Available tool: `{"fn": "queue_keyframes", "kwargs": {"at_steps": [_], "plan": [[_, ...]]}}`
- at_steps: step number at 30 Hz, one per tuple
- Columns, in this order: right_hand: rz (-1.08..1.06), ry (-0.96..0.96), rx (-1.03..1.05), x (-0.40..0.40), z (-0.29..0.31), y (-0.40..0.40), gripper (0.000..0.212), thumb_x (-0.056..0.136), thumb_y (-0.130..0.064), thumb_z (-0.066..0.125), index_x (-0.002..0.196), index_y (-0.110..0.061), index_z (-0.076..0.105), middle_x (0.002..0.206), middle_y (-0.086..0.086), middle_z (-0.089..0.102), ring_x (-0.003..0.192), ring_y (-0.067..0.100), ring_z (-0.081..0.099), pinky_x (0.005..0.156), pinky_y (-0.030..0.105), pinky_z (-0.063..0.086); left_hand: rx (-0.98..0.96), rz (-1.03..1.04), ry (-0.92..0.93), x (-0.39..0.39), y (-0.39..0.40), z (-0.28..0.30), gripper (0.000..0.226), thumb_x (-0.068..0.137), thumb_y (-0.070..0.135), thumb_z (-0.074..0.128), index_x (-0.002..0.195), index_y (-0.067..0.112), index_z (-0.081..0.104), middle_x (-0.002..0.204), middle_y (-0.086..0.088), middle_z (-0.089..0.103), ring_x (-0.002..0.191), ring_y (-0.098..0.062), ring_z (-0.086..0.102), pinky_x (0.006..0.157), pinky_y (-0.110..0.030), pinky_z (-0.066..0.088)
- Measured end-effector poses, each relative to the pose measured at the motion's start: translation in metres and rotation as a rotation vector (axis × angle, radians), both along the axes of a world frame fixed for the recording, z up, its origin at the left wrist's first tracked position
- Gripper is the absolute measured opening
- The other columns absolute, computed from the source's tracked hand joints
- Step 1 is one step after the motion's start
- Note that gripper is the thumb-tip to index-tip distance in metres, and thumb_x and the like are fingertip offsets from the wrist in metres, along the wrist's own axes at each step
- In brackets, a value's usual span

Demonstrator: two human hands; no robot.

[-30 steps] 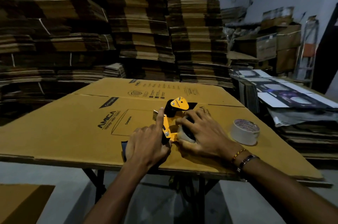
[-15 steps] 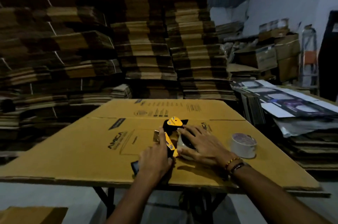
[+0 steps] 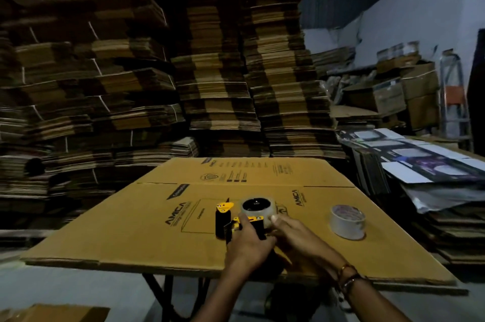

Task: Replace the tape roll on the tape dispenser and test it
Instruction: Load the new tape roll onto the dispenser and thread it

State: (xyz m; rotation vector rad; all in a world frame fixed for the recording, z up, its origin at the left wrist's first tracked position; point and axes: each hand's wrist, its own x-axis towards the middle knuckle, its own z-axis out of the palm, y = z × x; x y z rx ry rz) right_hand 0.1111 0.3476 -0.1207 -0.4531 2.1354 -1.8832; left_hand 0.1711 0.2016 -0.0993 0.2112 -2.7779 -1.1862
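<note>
On cardboard (image 3: 147,229), dispenser (image 3: 237,222) now upright, tape roll (image 3: 258,210) uncovered.

The surface (image 3: 147,232) is covered by a big flat sheet of brown cardboard with black print on it. Dark metal legs (image 3: 162,292) are seen under its near edge. A yellow and black tape dispenser (image 3: 231,219) with a clear tape roll (image 3: 258,207) on it is set on the cardboard, right at the fingers. A white tape roll (image 3: 347,222) is stood on the cardboard to the right of the fingers, well apart from them.
</note>
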Motion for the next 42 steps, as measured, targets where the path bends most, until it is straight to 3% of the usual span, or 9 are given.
{"fn": "queue_keyframes", "kwargs": {"at_steps": [6, 10, 13, 17, 22, 26, 33, 38, 42], "plan": [[0.020, 0.223, 0.342, 0.005, 0.030, 0.022, 0.018, 0.103, -0.022, 0.054, 0.113, -0.020, 0.068, 0.116, 0.004, 0.073, 0.098, 0.010, 0.069, 0.085, 0.022, 0.053, 0.236, -0.135, -0.063, -0.004, 0.033, -0.014, 0.100, 0.083, 0.047, 0.052, 0.152, 0.031, -0.018, 0.135, -0.020, 0.056, 0.117, -0.040, 0.059, 0.096, -0.052, 0.052], [0.038, 0.340, 0.613, 0.002, 0.040, 0.054, 0.027, 0.099, -0.026, 0.060, 0.126, -0.025, 0.062, 0.115, -0.001, 0.071, 0.109, 0.015, 0.066, 0.097, 0.038, 0.053, 0.090, -0.231, -0.052, 0.003, 0.052, -0.013, 0.094, 0.093, 0.032, 0.054, 0.153, 0.030, -0.018, 0.145, -0.018, 0.045, 0.127, -0.038, 0.050, 0.104, -0.048, 0.045], [0.041, 0.380, 0.751, 0.001, 0.050, 0.062, 0.034, 0.101, -0.023, 0.055, 0.135, -0.027, 0.055, 0.114, 0.006, 0.069, 0.107, 0.022, 0.066, 0.092, 0.041, 0.053, -0.145, -0.306, 0.053, 0.022, 0.064, 0.001, 0.070, 0.095, 0.033, 0.054, 0.154, 0.030, 0.015, 0.140, -0.014, 0.050, 0.128, -0.036, 0.048, 0.101, -0.046, 0.045], [0.072, 0.360, 0.878, -0.004, 0.061, 0.068, 0.043, 0.102, -0.026, 0.053, 0.144, -0.030, 0.045, 0.114, 0.012, 0.066, 0.106, 0.027, 0.064, 0.089, 0.039, 0.052, -0.262, -0.218, 0.400, 0.042, 0.045, 0.027, 0.029, 0.094, 0.043, 0.053, 0.118, 0.032, 0.064, 0.104, -0.003, 0.072, 0.098, -0.027, 0.066, 0.079, -0.039, 0.054], [0.087, 0.284, 0.897, -0.019, 0.070, 0.080, 0.046, 0.103, -0.026, 0.052, 0.147, -0.034, 0.041, 0.106, -0.009, 0.055, 0.098, 0.012, 0.052, 0.071, 0.021, 0.042, -0.008, -0.042, 0.542, -0.001, -0.015, 0.038, 0.018, 0.096, 0.026, 0.058, 0.104, 0.019, 0.072, 0.100, 0.000, 0.074, 0.088, -0.015, 0.067, 0.078, -0.036, 0.058], [0.055, 0.320, 0.913, -0.025, 0.068, 0.089, 0.046, 0.103, -0.031, 0.051, 0.146, -0.043, 0.041, 0.124, -0.009, 0.052, 0.112, 0.014, 0.051, 0.079, 0.025, 0.043, 0.074, 0.073, 0.387, -0.034, -0.052, 0.025, 0.021, 0.096, 0.022, 0.059, 0.111, 0.012, 0.069, 0.112, -0.005, 0.069, 0.101, -0.020, 0.063, 0.081, -0.030, 0.051], [-0.032, 0.482, 0.834, -0.030, 0.054, 0.087, 0.038, 0.103, -0.023, 0.051, 0.138, -0.038, 0.054, 0.130, -0.004, 0.061, 0.119, 0.016, 0.055, 0.099, 0.039, 0.050, 0.288, -0.091, 0.170, -0.055, -0.030, 0.008, 0.055, 0.094, 0.046, 0.058, 0.143, 0.024, 0.044, 0.147, -0.008, 0.047, 0.128, -0.028, 0.049, 0.097, -0.038, 0.045], [-0.185, 0.566, 0.675, -0.025, 0.054, 0.080, 0.033, 0.102, -0.024, 0.053, 0.133, -0.027, 0.059, 0.134, -0.003, 0.061, 0.116, 0.011, 0.056, 0.090, 0.029, 0.050, 0.306, -0.108, 0.127, -0.053, -0.025, 0.000, 0.038, 0.096, 0.037, 0.056, 0.132, 0.026, 0.056, 0.130, -0.006, 0.058, 0.105, -0.020, 0.056, 0.067, -0.025, 0.043], [-0.215, 0.540, 0.608, -0.010, 0.073, 0.052, 0.030, 0.102, -0.030, 0.053, 0.129, -0.021, 0.063, 0.125, -0.004, 0.064, 0.115, 0.011, 0.056, 0.088, 0.029, 0.048, 0.326, -0.103, 0.121, -0.054, -0.025, -0.003, 0.033, 0.096, 0.036, 0.055, 0.128, 0.028, 0.058, 0.127, -0.005, 0.057, 0.097, -0.016, 0.057, 0.066, -0.026, 0.044]]}}
